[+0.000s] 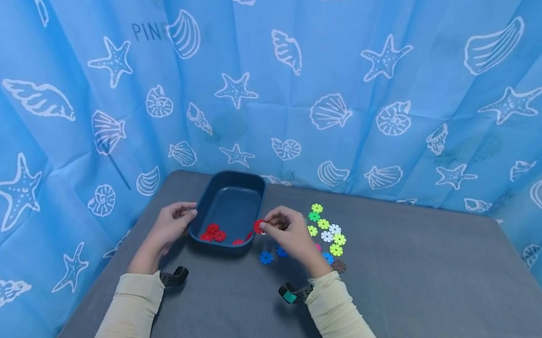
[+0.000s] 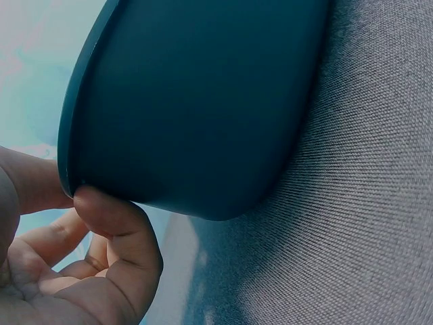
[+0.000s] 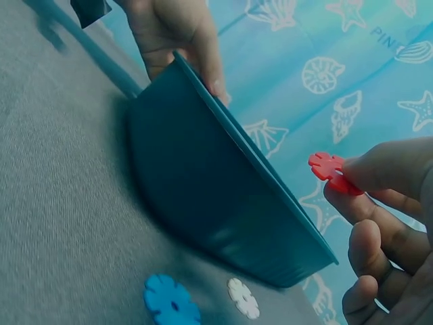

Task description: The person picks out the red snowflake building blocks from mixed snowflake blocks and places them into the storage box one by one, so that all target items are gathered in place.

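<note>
A dark blue rectangular tub stands on the grey cloth. My left hand pinches its rim at the left side, thumb on top and a bent forefinger below, as the left wrist view shows. Between thumb and forefinger, my right hand holds a red notched snowflake disc just beyond the tub's right rim. Several red discs lie inside the tub at its near end, some overlapping. In the right wrist view, a blue disc and a white disc lie on the cloth beside the tub.
Right of the tub, loose discs spread over the grey tablecloth: yellow-green, green, white, blue and brown. A blue curtain with shell prints hangs behind and to the left.
</note>
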Demonstrator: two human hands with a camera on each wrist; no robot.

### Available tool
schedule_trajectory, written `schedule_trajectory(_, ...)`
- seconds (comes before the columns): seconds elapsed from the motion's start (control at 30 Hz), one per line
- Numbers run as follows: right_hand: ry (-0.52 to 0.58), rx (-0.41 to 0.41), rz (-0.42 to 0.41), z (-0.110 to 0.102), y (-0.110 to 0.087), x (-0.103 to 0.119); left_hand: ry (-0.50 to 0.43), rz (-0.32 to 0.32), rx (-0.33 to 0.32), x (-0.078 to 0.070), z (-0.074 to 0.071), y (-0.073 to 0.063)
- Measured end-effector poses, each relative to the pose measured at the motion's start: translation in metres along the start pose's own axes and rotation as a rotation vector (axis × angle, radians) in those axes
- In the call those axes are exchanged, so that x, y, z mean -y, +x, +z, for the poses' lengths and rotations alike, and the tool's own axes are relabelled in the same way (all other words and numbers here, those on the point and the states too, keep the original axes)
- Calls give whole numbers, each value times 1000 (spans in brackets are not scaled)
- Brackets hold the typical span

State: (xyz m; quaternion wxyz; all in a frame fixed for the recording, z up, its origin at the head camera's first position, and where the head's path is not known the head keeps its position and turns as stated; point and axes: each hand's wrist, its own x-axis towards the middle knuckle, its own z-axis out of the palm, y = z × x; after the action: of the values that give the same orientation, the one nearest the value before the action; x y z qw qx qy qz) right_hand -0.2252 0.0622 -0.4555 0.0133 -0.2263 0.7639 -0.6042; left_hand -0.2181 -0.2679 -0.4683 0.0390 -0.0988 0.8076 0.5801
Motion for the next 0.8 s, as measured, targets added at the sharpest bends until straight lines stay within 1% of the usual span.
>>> schedule_trajectory(0.13, 8, 6, 15, 6, 2, 2, 2, -7, -3, 0, -1, 0)
schedule_trajectory(0.33, 13, -1, 27, 12, 4, 6, -6, -1, -1, -1, 0, 0)
schedule_trajectory(0.8, 20, -13, 22, 20, 10, 6, -9, 13, 7, -1, -1, 0)
